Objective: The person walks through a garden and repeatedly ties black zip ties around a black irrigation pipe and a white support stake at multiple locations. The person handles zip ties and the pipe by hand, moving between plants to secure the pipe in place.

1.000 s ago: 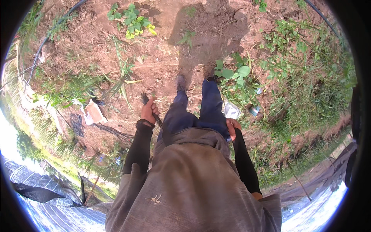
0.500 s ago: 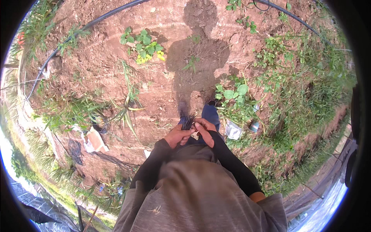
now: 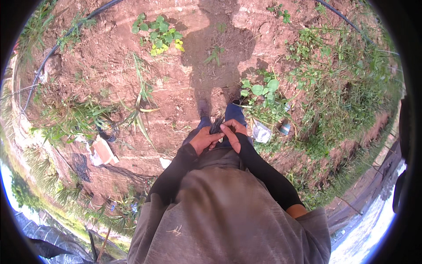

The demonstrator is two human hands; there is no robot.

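Note:
Close in front of my waist, my left hand (image 3: 204,140) is closed around a bundle of thin dark strands (image 3: 216,126), whose loose ends fan out above the fingers. From the other side my right hand (image 3: 233,132) reaches in, its thumb and fingers pinched together at the bundle. Something small and pale (image 3: 220,140) shows between the two hands; its kind is too small to make out. Both forearms wear black sleeves. Below the hands are my blue trouser legs (image 3: 235,113).
Reddish bare soil lies ahead, with a leafy plant (image 3: 160,35) and a black hose (image 3: 48,55) curving across it. To the left are an opened cardboard box (image 3: 104,152) and a tangle of dark strands (image 3: 81,166). A white bag (image 3: 261,131) lies right of my legs, beside thick weeds.
The view has tilted slightly, so the ground has shifted up and left. Both hands stay together at the bundle, and the right fingers have shifted a little on it.

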